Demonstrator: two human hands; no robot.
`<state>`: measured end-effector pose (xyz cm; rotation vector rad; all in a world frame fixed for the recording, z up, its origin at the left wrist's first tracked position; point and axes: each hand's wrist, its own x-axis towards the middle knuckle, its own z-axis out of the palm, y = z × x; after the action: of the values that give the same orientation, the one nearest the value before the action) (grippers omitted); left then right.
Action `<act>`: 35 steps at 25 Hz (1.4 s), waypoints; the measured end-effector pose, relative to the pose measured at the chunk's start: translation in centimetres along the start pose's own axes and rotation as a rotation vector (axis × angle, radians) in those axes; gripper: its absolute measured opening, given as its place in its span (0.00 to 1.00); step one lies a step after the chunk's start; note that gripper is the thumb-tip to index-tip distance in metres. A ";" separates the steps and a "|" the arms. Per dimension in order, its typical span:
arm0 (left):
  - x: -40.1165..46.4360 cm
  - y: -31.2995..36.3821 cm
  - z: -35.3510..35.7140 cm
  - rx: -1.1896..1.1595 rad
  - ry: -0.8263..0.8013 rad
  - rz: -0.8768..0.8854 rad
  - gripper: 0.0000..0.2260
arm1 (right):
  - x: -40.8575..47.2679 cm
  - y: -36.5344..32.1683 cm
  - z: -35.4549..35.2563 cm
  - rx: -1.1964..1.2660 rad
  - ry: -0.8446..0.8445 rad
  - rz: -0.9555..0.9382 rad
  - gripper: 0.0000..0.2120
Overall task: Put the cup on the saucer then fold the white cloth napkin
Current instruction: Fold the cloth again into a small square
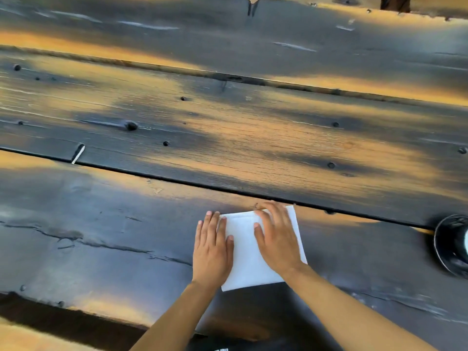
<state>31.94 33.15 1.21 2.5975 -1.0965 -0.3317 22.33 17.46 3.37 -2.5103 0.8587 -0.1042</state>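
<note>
The white cloth napkin [247, 252] lies folded into a small rectangle on the dark wooden table [228, 138], near the front edge. My left hand [211, 245] rests flat on its left edge, fingers stretched out. My right hand [277, 236] lies flat across its upper right part, covering much of it. At the right edge of the view sits a dark round saucer [448, 247], with a sliver of something white on it that is cut off by the frame; I cannot tell whether that is the cup.
The table is made of wide dark planks with gaps, knots and cracks. Its front edge runs along the bottom left, with lighter floor below. The far edge lies along the top.
</note>
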 end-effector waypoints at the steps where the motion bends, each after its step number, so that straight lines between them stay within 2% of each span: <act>1: -0.4 -0.5 0.5 0.025 -0.048 0.063 0.24 | -0.3 -1.0 1.4 -0.027 -0.050 -0.080 0.18; 4: -1.1 -2.2 1.8 0.111 -0.145 0.155 0.26 | -0.9 -2.9 5.1 -0.136 -0.145 -0.212 0.23; 11: -1.1 -2.6 3.1 0.229 -0.169 0.140 0.27 | -1.0 -1.9 7.5 -0.260 -0.150 -0.238 0.25; 17: -1.1 -2.6 3.3 0.262 -0.149 0.139 0.28 | -1.1 -0.9 7.1 -0.283 -0.165 -0.189 0.30; 24: -1.1 -2.5 3.0 0.295 -0.145 0.144 0.30 | -1.1 7.9 2.8 -0.355 -0.123 -0.027 0.35; 27: -1.3 -2.7 3.1 0.293 -0.137 0.145 0.29 | -1.3 9.0 2.4 -0.352 -0.118 -0.015 0.36; 31: -1.3 -2.7 3.3 0.273 -0.119 0.152 0.29 | -1.1 5.0 2.0 -0.330 0.005 0.043 0.34; 33: -1.1 -2.6 3.4 0.257 -0.111 0.153 0.29 | -0.8 1.0 3.2 -0.184 0.006 -0.090 0.32; 35: -1.2 -2.5 3.3 0.242 -0.100 0.159 0.28 | -0.9 -2.3 5.8 -0.122 -0.089 -0.249 0.31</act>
<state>31.67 35.07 -2.62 2.7007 -1.4497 -0.3128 24.13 21.99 -0.58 -2.7045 0.5291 -0.0218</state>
